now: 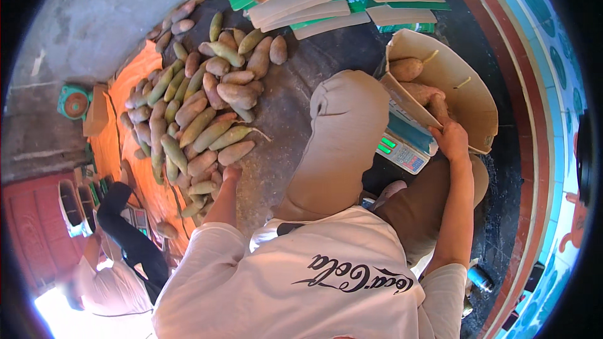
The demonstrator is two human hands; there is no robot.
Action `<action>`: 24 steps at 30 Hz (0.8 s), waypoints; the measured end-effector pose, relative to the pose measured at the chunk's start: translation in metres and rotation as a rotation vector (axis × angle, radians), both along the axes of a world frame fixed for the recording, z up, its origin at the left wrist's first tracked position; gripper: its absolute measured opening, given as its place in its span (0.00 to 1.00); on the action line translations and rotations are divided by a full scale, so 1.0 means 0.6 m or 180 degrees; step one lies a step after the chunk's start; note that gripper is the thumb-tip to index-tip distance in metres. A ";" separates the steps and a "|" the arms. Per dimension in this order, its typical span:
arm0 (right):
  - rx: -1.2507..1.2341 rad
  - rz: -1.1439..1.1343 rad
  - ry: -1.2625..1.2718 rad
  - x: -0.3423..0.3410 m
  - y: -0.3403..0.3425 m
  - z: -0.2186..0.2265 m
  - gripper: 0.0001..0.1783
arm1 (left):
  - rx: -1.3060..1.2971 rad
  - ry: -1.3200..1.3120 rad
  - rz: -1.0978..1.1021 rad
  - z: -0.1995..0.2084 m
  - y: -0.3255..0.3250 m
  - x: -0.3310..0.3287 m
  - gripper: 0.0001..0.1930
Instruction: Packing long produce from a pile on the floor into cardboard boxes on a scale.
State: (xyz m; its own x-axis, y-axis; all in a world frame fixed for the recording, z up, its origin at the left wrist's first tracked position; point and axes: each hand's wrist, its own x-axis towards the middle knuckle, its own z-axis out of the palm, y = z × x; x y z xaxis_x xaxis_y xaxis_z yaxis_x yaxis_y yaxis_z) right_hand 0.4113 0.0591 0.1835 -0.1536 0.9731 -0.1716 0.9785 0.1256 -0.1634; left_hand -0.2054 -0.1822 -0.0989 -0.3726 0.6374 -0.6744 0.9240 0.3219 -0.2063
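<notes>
A large heap of long, thick tuber- or gourd-like produce [207, 103], some green and some brownish pink, lies to my left. My left hand [232, 172] reaches to its near edge, beside a brownish-pink piece [236, 152]; its fingers are too small and hidden to read. On my right, an open cardboard box [474, 97] stands tilted on a digital scale [405, 154] with lit green digits. My right hand [451, 141] is closed on the box's near edge. Inside the box lie brownish pieces [406, 69], partly hidden by its wall.
Flattened green and brown cartons [326, 9] are stacked at the far side. An orange sheet [141, 66] lies beneath part of the heap. At lower left another person [116, 282] sits near more boxes. A tiled wall [546, 56] runs along the right, with a blue can-like object [480, 278] near it.
</notes>
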 end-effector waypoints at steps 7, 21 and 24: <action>-0.0004 -0.0031 0.0126 0.005 -0.002 -0.005 0.16 | 0.0915 -0.0397 0.2389 0.066 0.024 0.016 0.31; -0.0050 -0.0178 0.0098 -0.005 0.001 0.002 0.15 | 0.0350 -0.0027 0.1575 0.105 0.086 0.028 0.42; -0.0062 -0.0249 0.0134 -0.010 0.001 0.002 0.14 | 0.0294 0.0097 0.1415 0.115 0.090 0.038 0.40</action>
State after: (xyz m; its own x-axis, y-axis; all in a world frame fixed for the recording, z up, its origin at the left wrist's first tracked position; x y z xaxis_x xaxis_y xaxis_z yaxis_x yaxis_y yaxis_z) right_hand 0.4054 0.0594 0.1849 -0.0846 0.9790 -0.1855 0.9774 0.0454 -0.2064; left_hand -0.1827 -0.1284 -0.0297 -0.6425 0.4679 -0.6068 0.6858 0.7044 -0.1830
